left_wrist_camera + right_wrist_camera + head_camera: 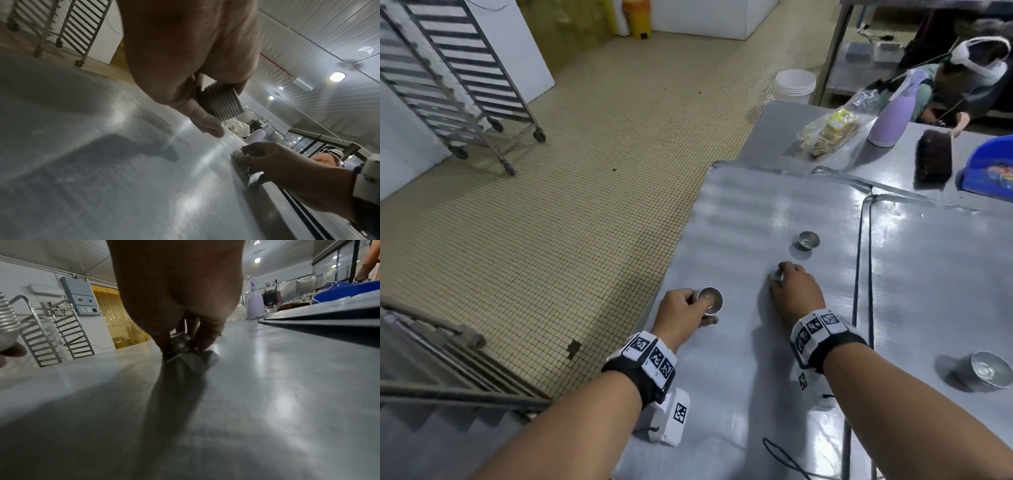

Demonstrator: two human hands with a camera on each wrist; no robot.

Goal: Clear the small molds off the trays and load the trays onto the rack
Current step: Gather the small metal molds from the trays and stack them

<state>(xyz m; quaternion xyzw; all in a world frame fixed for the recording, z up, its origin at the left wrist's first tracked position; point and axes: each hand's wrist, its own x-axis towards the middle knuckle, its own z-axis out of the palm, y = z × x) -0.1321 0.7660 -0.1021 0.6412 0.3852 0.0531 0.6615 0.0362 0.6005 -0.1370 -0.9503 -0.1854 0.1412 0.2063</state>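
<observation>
Two grey metal trays lie side by side on the table, the near one [750,212] under both hands and another [941,274] to its right. My left hand [688,308] grips a small fluted metal mold [709,300] [220,102] just above the near tray's left part. My right hand [791,291] pinches a second mold [775,275] [179,344] that sits on the same tray. A third mold [808,240] stands free beyond the right hand. A fourth mold [988,374] stands on the right tray.
A wheeled tray rack [458,78] stands on the tiled floor at the far left, and another rack's rails [448,363] are close at lower left. At the table's far end lie a bagged food packet [832,126], a lilac spray bottle [890,120], a brush [933,161] and a blue tub [989,168]. Another person [969,78] works behind.
</observation>
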